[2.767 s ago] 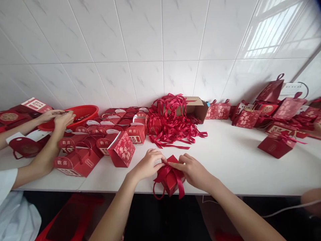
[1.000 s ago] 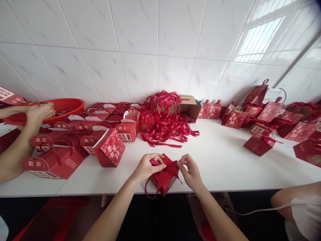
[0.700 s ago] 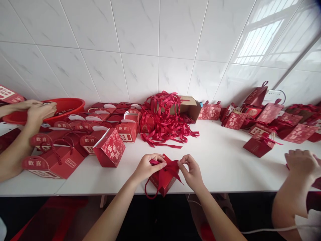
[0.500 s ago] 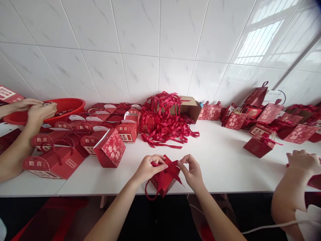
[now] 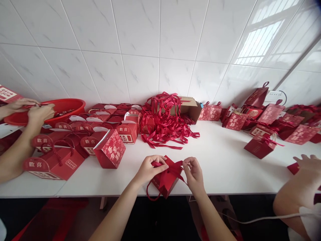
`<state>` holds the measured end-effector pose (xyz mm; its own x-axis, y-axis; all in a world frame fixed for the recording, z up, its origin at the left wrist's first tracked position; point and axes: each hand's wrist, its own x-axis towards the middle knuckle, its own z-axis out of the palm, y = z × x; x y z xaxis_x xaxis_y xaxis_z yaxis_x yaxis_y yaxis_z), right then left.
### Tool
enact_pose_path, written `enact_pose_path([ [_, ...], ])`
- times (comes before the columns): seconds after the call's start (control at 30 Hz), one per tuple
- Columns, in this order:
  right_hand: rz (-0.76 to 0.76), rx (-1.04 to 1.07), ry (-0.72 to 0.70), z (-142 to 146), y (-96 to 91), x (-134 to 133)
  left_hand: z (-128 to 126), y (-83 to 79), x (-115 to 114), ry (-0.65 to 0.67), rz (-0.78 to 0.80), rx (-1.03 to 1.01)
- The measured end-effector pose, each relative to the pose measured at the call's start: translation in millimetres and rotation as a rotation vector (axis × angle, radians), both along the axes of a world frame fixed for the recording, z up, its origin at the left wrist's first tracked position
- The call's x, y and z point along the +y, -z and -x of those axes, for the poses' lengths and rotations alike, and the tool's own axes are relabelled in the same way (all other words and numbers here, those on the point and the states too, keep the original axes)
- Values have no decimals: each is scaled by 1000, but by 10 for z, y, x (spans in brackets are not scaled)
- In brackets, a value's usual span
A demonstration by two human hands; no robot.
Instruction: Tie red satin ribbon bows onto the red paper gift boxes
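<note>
A small red gift box sits tilted at the table's front edge, between my hands. Across its top lies a red ribbon in a bow, with loops to both sides and tails hanging over the box. My left hand pinches the left loop between thumb and fingers. On the other side, my right hand pinches the right end of the bow at its fingertips. A twisted red cord handle curves out below the box on the left.
Several red gift boxes crowd the left. A heap of red ribbons spills from a cardboard box. More finished boxes stand at right. Co-workers' hands show at a red basin on the left and at far right.
My right hand has moved slightly right and down, drawing the bow's right loop outward. My left hand keeps its pinch. The co-worker's hand at right has opened its fingers.
</note>
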<state>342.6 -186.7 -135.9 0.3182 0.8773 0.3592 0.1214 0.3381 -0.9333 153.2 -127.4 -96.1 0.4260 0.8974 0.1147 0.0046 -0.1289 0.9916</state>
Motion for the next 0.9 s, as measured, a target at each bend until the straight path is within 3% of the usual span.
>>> enact_pose_path([
  [0.13, -123, -44, -29, -56, 211, -217, 30, 114, -38, -136, 107, -268],
  [0.23, -64, -314, -170, -44, 339, -324, 42, 284, -98, -246, 226, -436],
  [0.3, 12, -439, -255, 13, 371, -342, 54, 396, -160, -284, 284, -483],
  [0.43, -2, -432, -452, 129, 355, -354, 172, 515, -276, -376, 369, -505],
  [0.53, 6, -436, -600, -26, 355, -327, 356, 517, -313, -497, 377, -462],
  [0.6, 122, -496, -434, -329, 354, -239, 502, 511, -333, -541, 344, -396],
  [0.63, 217, -539, -240, -528, 350, -175, 576, 512, -350, -555, 330, -352],
  [0.7, 603, -679, 464, -948, 340, -40, 721, 527, -402, -599, 297, -257],
  [0.73, 693, -687, 622, -1133, 341, 17, 789, 540, -438, -624, 281, -219],
  [0.8, 793, -710, 746, -1385, 372, 81, 912, 569, -521, -689, 238, -153],
  [0.9, 833, -817, 651, -1454, 484, 60, 1053, 590, -625, -916, 127, -65],
])
